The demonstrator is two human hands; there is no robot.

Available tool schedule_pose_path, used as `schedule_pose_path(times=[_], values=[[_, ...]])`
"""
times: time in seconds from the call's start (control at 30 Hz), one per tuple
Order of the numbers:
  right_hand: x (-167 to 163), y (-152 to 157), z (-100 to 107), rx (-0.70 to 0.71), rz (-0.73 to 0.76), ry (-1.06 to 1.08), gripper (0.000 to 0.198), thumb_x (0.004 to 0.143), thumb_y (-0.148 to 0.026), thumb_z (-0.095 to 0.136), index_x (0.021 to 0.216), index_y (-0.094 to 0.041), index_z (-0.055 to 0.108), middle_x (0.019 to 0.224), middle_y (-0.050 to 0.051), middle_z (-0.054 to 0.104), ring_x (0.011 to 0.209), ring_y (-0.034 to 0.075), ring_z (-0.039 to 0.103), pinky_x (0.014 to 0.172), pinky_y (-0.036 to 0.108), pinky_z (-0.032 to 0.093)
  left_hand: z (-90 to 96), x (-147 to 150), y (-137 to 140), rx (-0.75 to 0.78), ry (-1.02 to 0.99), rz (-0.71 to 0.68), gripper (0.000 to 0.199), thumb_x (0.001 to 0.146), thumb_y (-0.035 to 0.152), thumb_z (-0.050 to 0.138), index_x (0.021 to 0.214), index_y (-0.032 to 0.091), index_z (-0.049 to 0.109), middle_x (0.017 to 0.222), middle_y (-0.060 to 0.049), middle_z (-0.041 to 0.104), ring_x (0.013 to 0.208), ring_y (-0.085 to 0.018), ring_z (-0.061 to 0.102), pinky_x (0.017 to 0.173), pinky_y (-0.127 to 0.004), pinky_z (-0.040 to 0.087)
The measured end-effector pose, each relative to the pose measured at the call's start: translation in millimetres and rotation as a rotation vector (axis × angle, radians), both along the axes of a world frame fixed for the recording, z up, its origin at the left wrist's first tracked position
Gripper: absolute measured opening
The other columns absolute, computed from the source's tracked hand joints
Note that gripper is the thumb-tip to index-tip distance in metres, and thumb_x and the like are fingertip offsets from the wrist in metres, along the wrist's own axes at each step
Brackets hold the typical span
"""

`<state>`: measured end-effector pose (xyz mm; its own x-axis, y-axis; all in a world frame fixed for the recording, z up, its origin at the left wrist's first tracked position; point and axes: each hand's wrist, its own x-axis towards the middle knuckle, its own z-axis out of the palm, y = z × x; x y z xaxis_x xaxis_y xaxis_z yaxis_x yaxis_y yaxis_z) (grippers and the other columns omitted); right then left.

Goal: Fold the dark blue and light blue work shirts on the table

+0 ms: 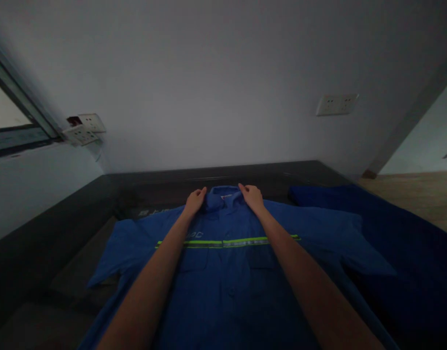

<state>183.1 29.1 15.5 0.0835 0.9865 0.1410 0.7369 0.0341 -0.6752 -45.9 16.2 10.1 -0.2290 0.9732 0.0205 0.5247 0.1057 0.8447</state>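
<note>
left hand [196,200] & right hand [251,196] are both set at the collar [226,188] of a blue shirt [219,277], one per side. shirt is laid front-up on a dark surface [153,178], w/ collar towards the far edge by the wall [208,97] & body run towards the near edge, partly hidden under the forearms. one sleeve is pointed at the left edge, the other at the right edge, where a dark blue cloth [329,196] is partly overlapped.

step in hand is judged to be collar straightening. both collar ends are best drawn apart evenly, w/ light tension only, so the reflective strip [205,244] is lined up across the chest. collar should be squared to the far edge; slack at the shoulders is best smoothed outward by equal amts. n.b. if tugged too hard on one side, the front would prob. be skewed.

hands: neither is spread wide. on the l., thumb & fingers are drawn together, apparently clamped on cloth beside the collar; on the r., a similar pinch is made at the collar's other side. exact fingertip contact can't be made out, b/c light is dim. nothing else is seen held.
</note>
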Motion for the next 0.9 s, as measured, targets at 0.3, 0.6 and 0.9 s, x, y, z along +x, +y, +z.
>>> schedule_pose_path(times=[0.3, 0.6, 0.9], values=[[14, 7, 11, -0.260, 0.073, 0.560, 0.032, 0.067, 0.000, 0.065, 0.093, -0.017, 0.059, 0.060, -0.004, 0.058, 0.056, 0.012, 0.060, 0.061, 0.027, 0.054, 23.8, -9, -22, -0.277, -0.145, -0.095, 0.018, 0.075, 0.022, 0.070, 0.084, 0.016, 0.056, 0.056, 0.001, 0.063, 0.052, -0.017, 0.065, 0.054, -0.024, 0.051], [42, 2, 15, -0.496, 0.235, 0.796, 0.038, 0.060, 0.011, 0.064, 0.091, -0.011, 0.062, 0.070, 0.003, 0.067, 0.067, 0.014, 0.065, 0.074, 0.032, 0.058, 22.2, -12, -25, -0.378, -0.440, -0.148, 0.010, 0.077, 0.010, 0.066, 0.069, 0.014, 0.061, 0.057, -0.003, 0.067, 0.057, -0.014, 0.068, 0.059, -0.021, 0.055], [55, 5, 6, -0.630, 0.436, 0.870, 0.033, 0.060, 0.012, 0.060, 0.084, -0.010, 0.068, 0.080, 0.006, 0.073, 0.072, 0.013, 0.067, 0.086, 0.028, 0.055, 21.1, -10, -24, -0.312, -0.787, -0.217, 0.016, 0.075, -0.002, 0.060, 0.084, 0.011, 0.063, 0.081, -0.008, 0.070, 0.076, -0.014, 0.069, 0.080, -0.028, 0.057]])
